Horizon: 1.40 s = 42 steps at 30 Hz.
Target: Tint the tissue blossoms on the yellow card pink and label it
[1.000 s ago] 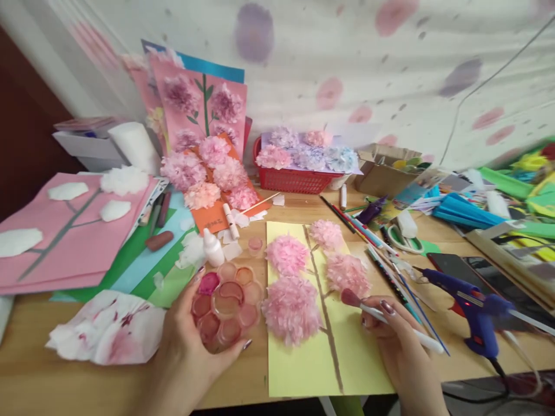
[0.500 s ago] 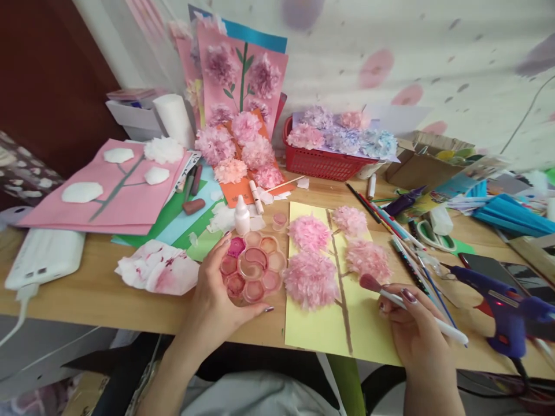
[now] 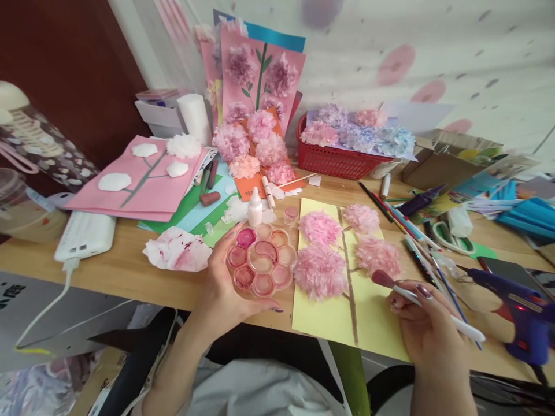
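My left hand (image 3: 228, 289) grips the left edge of a flower-shaped makeup palette (image 3: 265, 261) with pink and peach wells, held at the table's front edge. In my right hand (image 3: 427, 318), pinched between the fingers, is a makeup brush (image 3: 405, 293) with a white handle and a dusky pink head. The brush head is over a yellow sheet (image 3: 318, 318), close below a fluffy pink paper flower (image 3: 378, 257). Several such flowers sit on that sheet along a brown drawn stem (image 3: 352, 306). A stained crumpled tissue (image 3: 177, 249) lies left of my left hand.
A small white bottle (image 3: 255, 209) stands just behind the palette. At right are a blue glue gun (image 3: 515, 306), pens and scissors (image 3: 453, 238). A red basket (image 3: 338, 160) of flowers stands behind; a white power bank (image 3: 85, 234) and pink sheet (image 3: 160, 205) are left.
The view has turned to the left, so the scene sits further right. Both hands keep their holds on the palette and brush, with little other movement.
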Tool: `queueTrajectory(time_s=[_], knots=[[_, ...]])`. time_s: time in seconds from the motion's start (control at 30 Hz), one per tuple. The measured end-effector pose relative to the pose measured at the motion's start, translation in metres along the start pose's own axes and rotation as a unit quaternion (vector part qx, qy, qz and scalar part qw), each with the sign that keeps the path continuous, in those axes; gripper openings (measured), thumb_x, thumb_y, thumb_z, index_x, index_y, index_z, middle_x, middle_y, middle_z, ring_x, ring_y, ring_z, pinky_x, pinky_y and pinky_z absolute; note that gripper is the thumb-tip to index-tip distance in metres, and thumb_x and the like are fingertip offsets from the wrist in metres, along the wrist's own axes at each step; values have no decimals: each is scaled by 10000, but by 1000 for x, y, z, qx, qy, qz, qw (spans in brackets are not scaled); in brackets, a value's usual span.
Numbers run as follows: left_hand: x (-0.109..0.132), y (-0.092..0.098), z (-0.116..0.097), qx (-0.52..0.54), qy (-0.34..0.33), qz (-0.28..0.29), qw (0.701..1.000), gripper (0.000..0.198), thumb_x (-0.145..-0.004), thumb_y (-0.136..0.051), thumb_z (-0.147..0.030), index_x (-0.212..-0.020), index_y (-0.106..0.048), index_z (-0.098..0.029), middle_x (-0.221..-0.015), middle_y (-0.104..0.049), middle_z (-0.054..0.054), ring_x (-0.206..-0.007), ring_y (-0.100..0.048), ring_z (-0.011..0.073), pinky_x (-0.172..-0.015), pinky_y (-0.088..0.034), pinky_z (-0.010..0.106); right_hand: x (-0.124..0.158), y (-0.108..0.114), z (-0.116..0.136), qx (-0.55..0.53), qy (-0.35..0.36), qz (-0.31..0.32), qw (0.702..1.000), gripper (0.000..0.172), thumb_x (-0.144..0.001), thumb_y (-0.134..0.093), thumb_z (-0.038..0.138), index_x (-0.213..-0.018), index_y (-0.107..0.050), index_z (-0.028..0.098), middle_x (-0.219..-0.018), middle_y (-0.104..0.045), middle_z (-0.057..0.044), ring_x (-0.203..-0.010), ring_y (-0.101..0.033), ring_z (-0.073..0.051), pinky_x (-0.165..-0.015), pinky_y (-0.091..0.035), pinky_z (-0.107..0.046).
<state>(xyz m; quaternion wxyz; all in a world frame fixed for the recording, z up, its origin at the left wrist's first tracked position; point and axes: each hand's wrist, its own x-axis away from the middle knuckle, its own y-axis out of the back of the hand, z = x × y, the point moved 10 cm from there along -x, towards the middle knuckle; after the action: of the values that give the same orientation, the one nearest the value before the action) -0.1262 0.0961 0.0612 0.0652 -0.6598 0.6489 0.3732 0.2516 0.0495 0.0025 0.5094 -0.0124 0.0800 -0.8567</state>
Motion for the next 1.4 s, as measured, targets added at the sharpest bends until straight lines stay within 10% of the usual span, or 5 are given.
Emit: queueTrajectory(time_s=[0.27,0.53,0.77,1.0,1.4], knots=[[4,-2,9,-15,49,47,998,1191,-585,-932,-406,-1508,-188,-287,-1543,-361,179,-1420,-415,402,-1154,-411,616,24,-33,38,5,34,37,999,407,-799,-688,585,-808,-830,203,-676,-729,-99,-592,-628,-206,-527,-484,-317],[10,-11,32,-93,104,96,986,1134,-561,-907,-448,-1488,-285,-247,-1413,-520,158,-1210,-608,376,-972,-559,546,30,-45,92,60,143,47,987,153,-861,-730,392,-857,-817,267,-664,-695,-52,-607,-600,-196,-514,-449,-303],[10,-13,32,-89,112,103,984,1096,-587,-890,-407,-1492,-285,-275,-1405,-546,138,-1175,-637,367,-957,-570,547,29,-149,114,249,159,254,921,341,-972,-586,350,-683,-702,212,-600,-631,-6,-551,-562,-125,-513,-416,-257],[10,-15,26,-69,64,99,991,1136,-611,-895,-328,-1524,-219,-291,-1492,-481,153,-1322,-536,381,-1051,-508,572,22,-236,61,313,68,387,865,131,-880,-678,299,-853,-636,178,-655,-657,18,-498,-523,-78,-432,-354,-192],[5,-18,27,-88,36,86,992,1072,-625,-854,-380,-1505,-265,-210,-1414,-544,189,-1244,-599,396,-1003,-542,564,-14,-240,138,348,216,352,842,113,-841,-765,308,-848,-744,197,-764,-710,-7,-647,-620,-122,-553,-435,-245]])
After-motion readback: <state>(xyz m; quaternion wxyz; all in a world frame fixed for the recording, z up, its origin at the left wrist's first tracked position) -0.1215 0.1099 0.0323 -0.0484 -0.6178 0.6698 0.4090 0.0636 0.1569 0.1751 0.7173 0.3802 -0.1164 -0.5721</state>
